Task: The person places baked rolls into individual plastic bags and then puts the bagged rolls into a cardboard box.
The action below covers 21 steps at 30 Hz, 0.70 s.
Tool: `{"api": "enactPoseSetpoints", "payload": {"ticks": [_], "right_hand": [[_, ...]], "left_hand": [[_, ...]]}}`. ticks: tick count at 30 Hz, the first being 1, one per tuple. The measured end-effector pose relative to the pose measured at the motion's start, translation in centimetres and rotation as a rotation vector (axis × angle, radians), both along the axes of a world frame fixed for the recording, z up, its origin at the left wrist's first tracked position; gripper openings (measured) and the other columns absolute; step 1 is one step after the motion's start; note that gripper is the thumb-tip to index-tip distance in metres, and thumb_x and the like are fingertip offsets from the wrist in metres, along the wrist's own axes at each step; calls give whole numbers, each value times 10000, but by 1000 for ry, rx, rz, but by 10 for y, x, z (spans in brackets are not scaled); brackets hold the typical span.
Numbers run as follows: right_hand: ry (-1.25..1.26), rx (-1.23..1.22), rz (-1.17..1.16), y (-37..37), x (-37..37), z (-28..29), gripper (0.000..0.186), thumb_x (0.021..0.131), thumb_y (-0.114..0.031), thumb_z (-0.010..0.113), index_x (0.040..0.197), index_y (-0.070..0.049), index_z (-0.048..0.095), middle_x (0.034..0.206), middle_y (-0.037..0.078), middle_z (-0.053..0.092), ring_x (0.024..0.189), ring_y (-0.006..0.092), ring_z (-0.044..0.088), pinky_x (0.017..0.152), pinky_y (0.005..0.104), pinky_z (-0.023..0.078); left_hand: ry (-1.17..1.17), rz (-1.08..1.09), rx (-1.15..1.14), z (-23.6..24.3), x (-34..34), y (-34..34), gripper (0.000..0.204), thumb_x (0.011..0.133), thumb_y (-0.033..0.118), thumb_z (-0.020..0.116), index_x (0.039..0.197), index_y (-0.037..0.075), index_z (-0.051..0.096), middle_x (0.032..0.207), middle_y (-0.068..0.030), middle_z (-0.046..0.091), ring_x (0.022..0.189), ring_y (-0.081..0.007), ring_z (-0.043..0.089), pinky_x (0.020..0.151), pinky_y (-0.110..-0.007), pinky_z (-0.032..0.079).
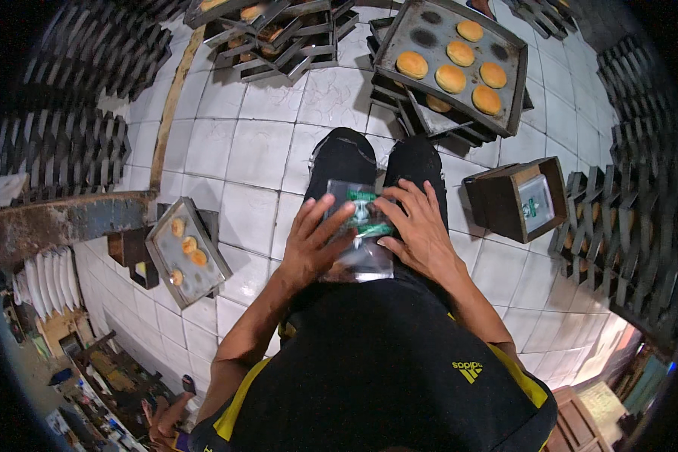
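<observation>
A clear, flat plastic bag with green printing [363, 217] sits in the person's lap, mid-frame, over the black trousers [344, 154]. Left hand [315, 239] is a bit blurry but looks spread wide over the left side of it; can't tell if the fingertips pinch anything. Right hand [422, 230] is spread too, fingers and thumb around the right edge.

Right of the knees there's an open brown rectangular box [493, 203] with more clear, green-printed bags [535, 205] inside. Upper right, a grey rectangular metal tray [433, 54] tops a messy pile of trays and carries six round golden buns [450, 78]. Left of center, a smaller-looking tilted grey metal tray [203, 279] has four golden-brown baked pieces [189, 244], beside a dark brown open box [131, 260] with something pale yellow in it. Top left of center, stacked dark metal trays [282, 60] hold some baked stuff too.
</observation>
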State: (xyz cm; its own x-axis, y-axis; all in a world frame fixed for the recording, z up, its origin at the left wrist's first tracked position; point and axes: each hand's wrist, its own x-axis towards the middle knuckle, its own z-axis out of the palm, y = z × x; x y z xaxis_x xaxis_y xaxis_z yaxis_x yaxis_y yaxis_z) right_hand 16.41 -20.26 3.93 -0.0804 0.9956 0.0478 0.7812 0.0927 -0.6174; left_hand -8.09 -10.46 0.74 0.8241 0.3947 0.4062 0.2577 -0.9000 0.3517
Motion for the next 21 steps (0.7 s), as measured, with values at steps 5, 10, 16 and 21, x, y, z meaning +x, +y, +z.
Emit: {"api": "enactPoseSetpoints", "payload": {"ticks": [5, 10, 16, 21], "right_hand": [[253, -103, 142, 5, 12, 31, 220, 824, -53, 728, 1037, -64, 672, 1020, 110, 642, 1036, 316, 643, 976, 446, 499], [722, -311, 142, 81, 100, 17, 262, 934, -219, 727, 1105, -23, 697, 1003, 65, 713, 893, 184, 679, 821, 334, 529], [102, -201, -449, 234, 246, -142, 514, 967, -420, 645, 1249, 9, 656, 1082, 149, 722, 1002, 257, 689, 908, 380, 521], [83, -137, -553, 321, 281, -223, 644, 946, -523, 612, 1286, 23, 638, 1234, 288, 666, 1175, 433, 632, 995, 458, 493]], "left_hand": [[-218, 160, -1077, 36, 8, -14, 492, 897, 136, 723, 1374, 119, 602, 1459, -143, 545, 1334, -322, 528, 1079, -462, 457], [-244, 216, -1556, 21, 3, 16, 219, 1001, 202, 625, 931, 6, 691, 852, -106, 739, 786, -155, 700, 743, -310, 556], [-806, 483, -1526, -8, 53, 66, 299, 1056, 287, 559, 1066, -7, 615, 876, -141, 725, 791, -195, 732, 699, -331, 600], [-682, 563, -1496, -19, 73, 64, 258, 1046, 241, 577, 934, 10, 606, 767, -104, 695, 662, -157, 683, 629, -275, 552]]}}
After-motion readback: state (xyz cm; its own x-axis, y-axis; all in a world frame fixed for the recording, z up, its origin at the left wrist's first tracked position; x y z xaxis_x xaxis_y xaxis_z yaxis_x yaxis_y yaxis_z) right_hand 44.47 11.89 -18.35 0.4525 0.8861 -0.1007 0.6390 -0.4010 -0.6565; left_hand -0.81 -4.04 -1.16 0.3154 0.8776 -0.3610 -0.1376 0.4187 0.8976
